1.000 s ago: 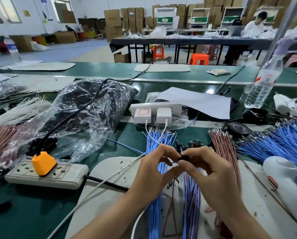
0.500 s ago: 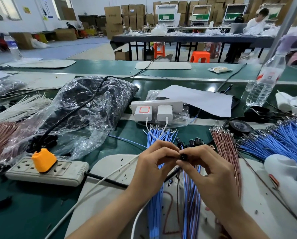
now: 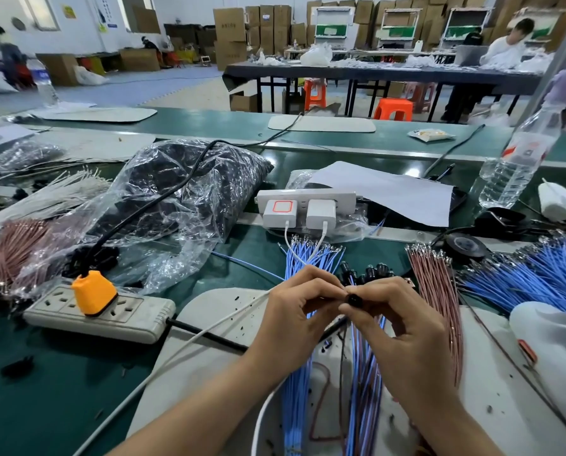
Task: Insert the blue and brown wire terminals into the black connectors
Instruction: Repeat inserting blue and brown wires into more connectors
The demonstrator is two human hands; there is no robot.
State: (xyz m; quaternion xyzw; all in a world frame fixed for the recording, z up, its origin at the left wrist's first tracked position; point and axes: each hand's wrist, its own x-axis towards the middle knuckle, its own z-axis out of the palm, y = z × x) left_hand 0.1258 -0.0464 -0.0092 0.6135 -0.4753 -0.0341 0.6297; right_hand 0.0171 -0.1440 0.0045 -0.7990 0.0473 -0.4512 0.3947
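Unmoved: right grip (image 3: 403, 330) pinches black connector (image 3: 354, 299), left grip (image 3: 295, 317) unclear; plastic bag (image 3: 183, 199) holds dark parts

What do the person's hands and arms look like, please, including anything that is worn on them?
Both are bare: the left hand and right hand wear no gloves, and no ring, watch or bracelet shows. The forearms are uncovered down to the picture's bottom edge, with no sleeve in view.

Single head-worn wide-angle view, looking forward and down, close over the left hand (image 3: 295, 320) and right hand (image 3: 406, 334) at lower centre, green bench (image 3: 45, 373) mid-frame, far tables (image 3: 373, 72) along the top.
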